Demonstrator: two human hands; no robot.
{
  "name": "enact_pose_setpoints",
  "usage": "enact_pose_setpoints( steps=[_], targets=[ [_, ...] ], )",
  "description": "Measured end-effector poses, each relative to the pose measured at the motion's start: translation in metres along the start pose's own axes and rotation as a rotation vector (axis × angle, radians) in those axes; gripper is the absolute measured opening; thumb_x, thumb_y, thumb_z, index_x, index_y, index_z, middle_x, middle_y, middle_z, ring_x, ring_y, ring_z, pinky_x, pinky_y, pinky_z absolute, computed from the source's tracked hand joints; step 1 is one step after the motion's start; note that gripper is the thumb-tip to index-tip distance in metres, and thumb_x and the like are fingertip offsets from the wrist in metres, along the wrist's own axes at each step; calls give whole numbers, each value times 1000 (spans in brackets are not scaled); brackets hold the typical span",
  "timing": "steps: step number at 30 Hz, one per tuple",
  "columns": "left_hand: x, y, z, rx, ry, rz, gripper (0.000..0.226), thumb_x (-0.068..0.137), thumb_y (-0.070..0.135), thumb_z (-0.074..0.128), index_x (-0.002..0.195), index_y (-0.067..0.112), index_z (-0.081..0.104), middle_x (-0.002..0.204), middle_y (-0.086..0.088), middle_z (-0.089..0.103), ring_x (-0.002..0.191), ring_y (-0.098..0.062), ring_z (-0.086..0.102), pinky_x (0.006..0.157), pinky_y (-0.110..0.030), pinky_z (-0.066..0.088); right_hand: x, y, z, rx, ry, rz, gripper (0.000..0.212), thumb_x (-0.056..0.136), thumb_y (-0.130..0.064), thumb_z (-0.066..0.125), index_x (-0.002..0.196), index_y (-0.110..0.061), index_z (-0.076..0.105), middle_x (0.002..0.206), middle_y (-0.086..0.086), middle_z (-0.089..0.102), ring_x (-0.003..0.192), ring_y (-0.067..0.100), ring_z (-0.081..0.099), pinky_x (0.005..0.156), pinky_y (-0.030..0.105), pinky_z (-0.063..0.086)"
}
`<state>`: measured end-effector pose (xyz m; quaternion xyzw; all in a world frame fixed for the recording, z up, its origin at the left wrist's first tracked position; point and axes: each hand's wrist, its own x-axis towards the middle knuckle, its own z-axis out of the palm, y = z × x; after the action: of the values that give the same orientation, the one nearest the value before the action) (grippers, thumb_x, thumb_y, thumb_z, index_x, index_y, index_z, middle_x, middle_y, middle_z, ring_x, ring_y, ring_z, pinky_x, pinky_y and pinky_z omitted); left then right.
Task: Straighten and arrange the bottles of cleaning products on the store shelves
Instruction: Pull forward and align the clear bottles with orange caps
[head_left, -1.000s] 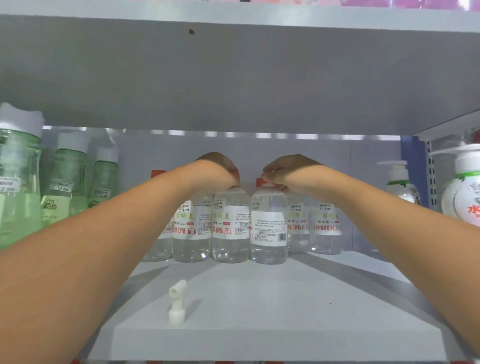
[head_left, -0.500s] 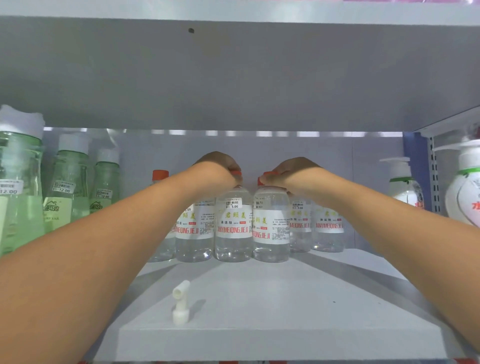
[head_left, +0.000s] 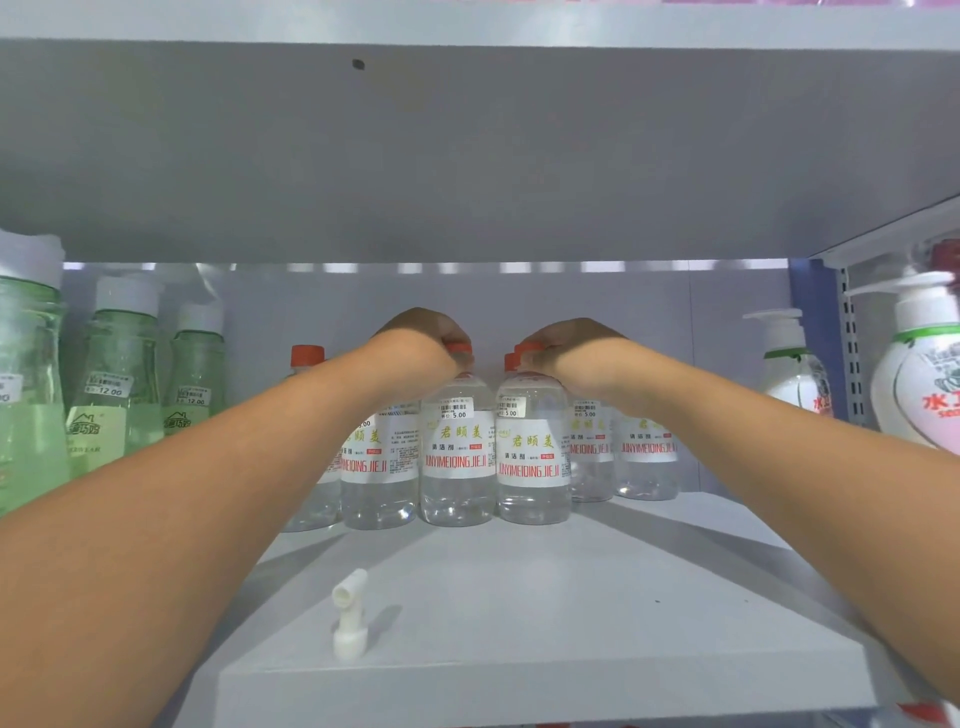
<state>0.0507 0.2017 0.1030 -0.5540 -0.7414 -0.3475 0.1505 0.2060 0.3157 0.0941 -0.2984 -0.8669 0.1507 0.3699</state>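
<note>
Labels JUNYIMEIQINGJIEJI, 5.00 | left hand (head_left: 426, 338), right hand (head_left: 566, 345) gripping bottle caps

Both hands grip orange caps at the back of the shelf (head_left: 571, 649): the left hand (head_left: 423, 340) on one clear bottle (head_left: 457, 457), the right hand (head_left: 569, 345) on its neighbour (head_left: 532, 462), the two touching. More clear bottles crowd either side and behind, leaving no gap there. Above the grips, the upper shelf (head_left: 467, 156) leaves little room over the knuckles. In front of the grips the shelf lies open, but for a small white nozzle (head_left: 349, 616) standing below the left forearm. Green bottles (head_left: 117, 384) wall the far left; pump bottles (head_left: 795, 364) the far right.
</note>
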Motion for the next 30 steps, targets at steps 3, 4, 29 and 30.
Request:
enact_pose_setpoints(
  steps=[3, 4, 29, 30],
  targets=[
    [-4, 1, 2, -2, -7, 4, 32, 101, 29, 60, 131, 22, 67, 133, 1, 66, 117, -22, 62, 99, -31, 50, 0, 1, 1, 13, 6, -1, 31, 103, -36, 59, 130, -26, 68, 125, -6, 68, 111, 21, 61, 97, 35, 50],
    [-4, 1, -1, -9, -9, 2, 36, 101, 31, 60, 136, 22, 64, 138, 2, 64, 121, -23, 61, 103, -33, 49, -1, 1, 1, 18, 9, -5, 31, 103, -35, 59, 131, -26, 68, 126, -6, 67, 110, 21, 61, 95, 34, 50],
    [-57, -142, -51, -419, -41, -300, 62, 89, 33, 80, 142, 22, 52, 126, -3, 65, 97, -27, 74, 78, -44, 65, 13, -75, 20, -338, -99, -144, 23, 99, -33, 63, 114, -20, 74, 88, -9, 68, 90, 16, 64, 74, 28, 50],
    [-57, -142, -51, -411, -40, -301, 61, 89, 33, 80, 142, 23, 52, 127, -3, 64, 98, -27, 74, 78, -44, 65, 13, -74, 21, -337, -82, -138, 24, 99, -33, 64, 115, -20, 74, 96, -6, 70, 94, 18, 65, 78, 29, 52]
  ],
)
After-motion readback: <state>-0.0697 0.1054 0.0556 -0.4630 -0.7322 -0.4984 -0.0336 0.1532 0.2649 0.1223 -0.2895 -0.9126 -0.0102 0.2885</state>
